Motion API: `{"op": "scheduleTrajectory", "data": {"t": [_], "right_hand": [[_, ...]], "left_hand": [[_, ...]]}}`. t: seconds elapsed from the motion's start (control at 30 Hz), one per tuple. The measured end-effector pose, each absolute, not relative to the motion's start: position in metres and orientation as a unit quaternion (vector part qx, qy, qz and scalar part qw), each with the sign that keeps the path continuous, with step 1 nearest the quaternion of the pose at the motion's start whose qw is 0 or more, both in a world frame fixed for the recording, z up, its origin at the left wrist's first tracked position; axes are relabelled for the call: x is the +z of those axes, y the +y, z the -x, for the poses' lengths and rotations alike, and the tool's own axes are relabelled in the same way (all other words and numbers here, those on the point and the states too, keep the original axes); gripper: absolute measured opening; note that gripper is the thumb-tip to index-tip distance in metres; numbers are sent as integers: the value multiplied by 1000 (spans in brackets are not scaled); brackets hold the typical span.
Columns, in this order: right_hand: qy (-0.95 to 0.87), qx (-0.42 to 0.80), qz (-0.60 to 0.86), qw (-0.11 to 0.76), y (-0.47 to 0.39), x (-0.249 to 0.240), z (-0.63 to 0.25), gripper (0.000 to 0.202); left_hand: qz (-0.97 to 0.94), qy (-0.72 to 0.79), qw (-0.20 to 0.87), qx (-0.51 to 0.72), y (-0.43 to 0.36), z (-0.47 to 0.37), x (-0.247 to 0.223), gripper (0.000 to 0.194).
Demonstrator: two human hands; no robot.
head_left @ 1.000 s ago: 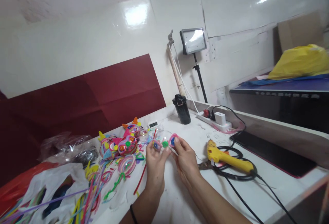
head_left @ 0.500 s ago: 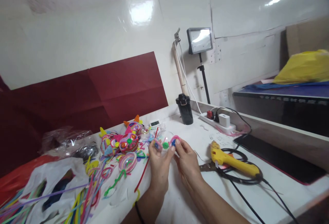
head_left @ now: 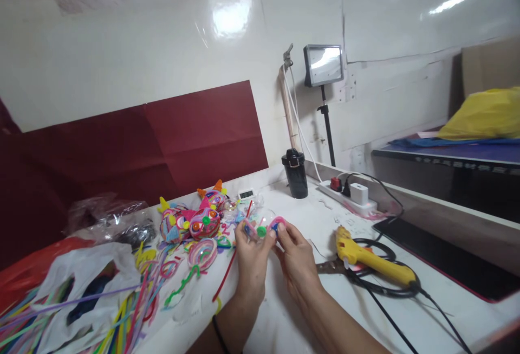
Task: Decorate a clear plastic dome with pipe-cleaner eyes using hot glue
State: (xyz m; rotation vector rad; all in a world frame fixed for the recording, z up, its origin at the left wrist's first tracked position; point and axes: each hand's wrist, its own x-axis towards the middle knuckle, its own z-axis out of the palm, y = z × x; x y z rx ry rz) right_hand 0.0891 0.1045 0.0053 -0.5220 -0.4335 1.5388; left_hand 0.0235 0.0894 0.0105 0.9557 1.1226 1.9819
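Between both hands is a clear round plastic piece with pink, blue and green pipe-cleaner parts (head_left: 261, 231). My left hand (head_left: 252, 264) pinches its left side, thumb towards the middle. On the other side, my right hand (head_left: 298, 259) grips its pink and blue edge between thumb and fingers. The fingers cover much of the piece. A red pipe cleaner (head_left: 225, 277) lies beside my left hand. Further left sit several finished-looking balls covered in coiled pipe cleaners (head_left: 205, 223), and a pink-ringed clear piece (head_left: 202, 255).
A yellow glue gun (head_left: 376, 264) with a coiled black cable lies right of my hands, near a black flat tray-like slab (head_left: 447, 259). Behind stand a black cup (head_left: 295, 175) and a power strip (head_left: 351, 199). Loose pipe cleaners (head_left: 122, 321) and plastic bags (head_left: 97, 267) fill the left.
The view has shifted slightly, so the background sits a little further right. Both hands keep their hold on the clear piece, with hardly any movement.
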Motion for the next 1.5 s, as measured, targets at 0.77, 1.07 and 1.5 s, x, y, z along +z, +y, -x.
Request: {"op": "scheduleTrajectory", "data": {"t": [0.77, 1.07, 1.5], "right_hand": [[-193, 693, 220, 659, 100, 7, -89, 48], [-213, 686, 220, 660, 101, 3, -88, 46], [-278, 642, 248, 671, 103, 1, -90, 46]], "left_hand": [[-376, 419, 333, 757, 88, -19, 10, 66], [-363, 432, 320, 761, 90, -19, 13, 65], [-349, 423, 347, 761, 85, -21, 18, 63]]}}
